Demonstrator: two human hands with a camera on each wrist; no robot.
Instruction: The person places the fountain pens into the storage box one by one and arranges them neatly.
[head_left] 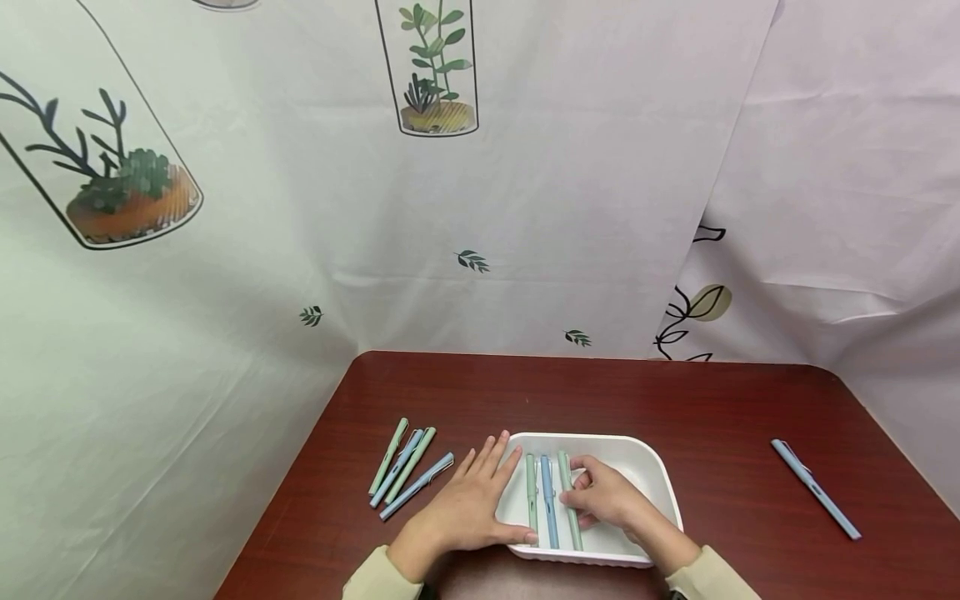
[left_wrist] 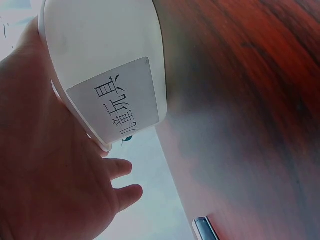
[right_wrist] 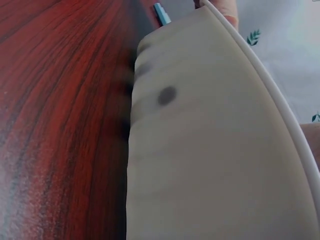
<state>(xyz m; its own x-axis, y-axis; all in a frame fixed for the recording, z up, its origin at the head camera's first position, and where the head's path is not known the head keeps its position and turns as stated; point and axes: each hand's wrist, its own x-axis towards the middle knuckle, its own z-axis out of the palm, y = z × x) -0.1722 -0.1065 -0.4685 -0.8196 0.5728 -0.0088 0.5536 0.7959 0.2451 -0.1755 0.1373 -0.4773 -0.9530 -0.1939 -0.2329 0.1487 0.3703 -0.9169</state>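
At the head view's lower centre, the right hand (head_left: 606, 496) pinches a pale-green capped pen (head_left: 566, 475) inside the white plastic tray (head_left: 641, 462). The left hand (head_left: 468, 507), fingers spread, rests on the tray's left rim.

On a reddish-brown, wood-grained surface (head_left: 720, 408): a white tray (head_left: 637, 467), four green and blue pens (head_left: 396, 468) at left, a lone blue pen (head_left: 816, 489) at right.

Bright head view, dimmer wrist views, pale sheen on tabletop (left_wrist: 215, 135)
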